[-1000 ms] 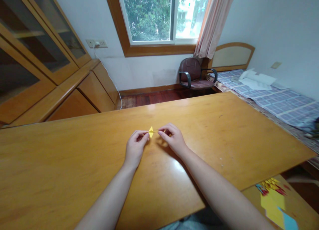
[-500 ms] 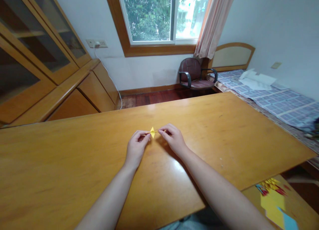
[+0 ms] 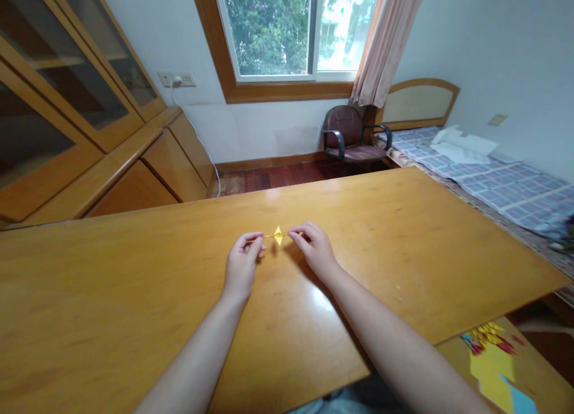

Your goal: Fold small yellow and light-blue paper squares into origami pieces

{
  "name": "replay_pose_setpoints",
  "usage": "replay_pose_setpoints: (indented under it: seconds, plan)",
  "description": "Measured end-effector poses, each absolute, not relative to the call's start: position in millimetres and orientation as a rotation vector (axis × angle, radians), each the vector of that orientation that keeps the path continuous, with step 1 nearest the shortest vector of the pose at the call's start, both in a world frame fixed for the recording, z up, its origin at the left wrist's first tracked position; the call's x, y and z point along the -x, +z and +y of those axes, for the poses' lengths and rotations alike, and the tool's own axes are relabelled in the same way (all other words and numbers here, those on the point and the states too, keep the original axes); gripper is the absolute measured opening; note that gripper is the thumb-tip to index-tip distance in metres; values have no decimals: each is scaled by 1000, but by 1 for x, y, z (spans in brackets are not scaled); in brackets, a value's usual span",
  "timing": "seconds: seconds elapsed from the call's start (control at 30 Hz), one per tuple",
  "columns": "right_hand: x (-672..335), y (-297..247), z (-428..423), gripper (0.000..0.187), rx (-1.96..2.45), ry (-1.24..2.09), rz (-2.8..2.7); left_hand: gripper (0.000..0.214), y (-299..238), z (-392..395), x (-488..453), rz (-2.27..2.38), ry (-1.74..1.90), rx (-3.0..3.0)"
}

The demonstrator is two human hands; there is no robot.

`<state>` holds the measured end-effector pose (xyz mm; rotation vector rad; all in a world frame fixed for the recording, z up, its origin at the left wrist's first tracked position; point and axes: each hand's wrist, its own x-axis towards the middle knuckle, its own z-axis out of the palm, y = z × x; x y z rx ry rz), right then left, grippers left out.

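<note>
Paper, yellow and folded to a small pointed diamond, sits just below the middle of the frame, between two bare hands. A thin strand runs out from either side of it; from here I can't make out whether that's cord or more folded paper. The left hand has its grip closed on one end, thumb against forefinger, a short stretch showing before the paper. The right hand pinches the other end the same way, its fingertips nearer the diamond. All of it is held over the wooden worktop, with shadows underneath.

Down at the lower right of the frame, on a lower surface, I see a heap of small yellow and red pieces, with a yellow sheet and a light blue sheet beside it. A maroon armchair stands beyond the worktop, near the bed at the right.
</note>
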<state>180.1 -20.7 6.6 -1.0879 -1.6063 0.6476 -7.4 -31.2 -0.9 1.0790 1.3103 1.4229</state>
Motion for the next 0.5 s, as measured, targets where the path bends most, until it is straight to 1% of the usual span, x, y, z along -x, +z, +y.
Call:
replay_pose_setpoints:
  seconds: [0.27, 0.5]
  plan:
    - [-180, 5, -20, 11, 1100, 630, -1626, 28, 9, -28, 5, 1198, 1615, -736]
    - [-180, 1, -18, 12, 1127, 638, -1617, 26, 7, -25, 10, 1205, 1770, -672]
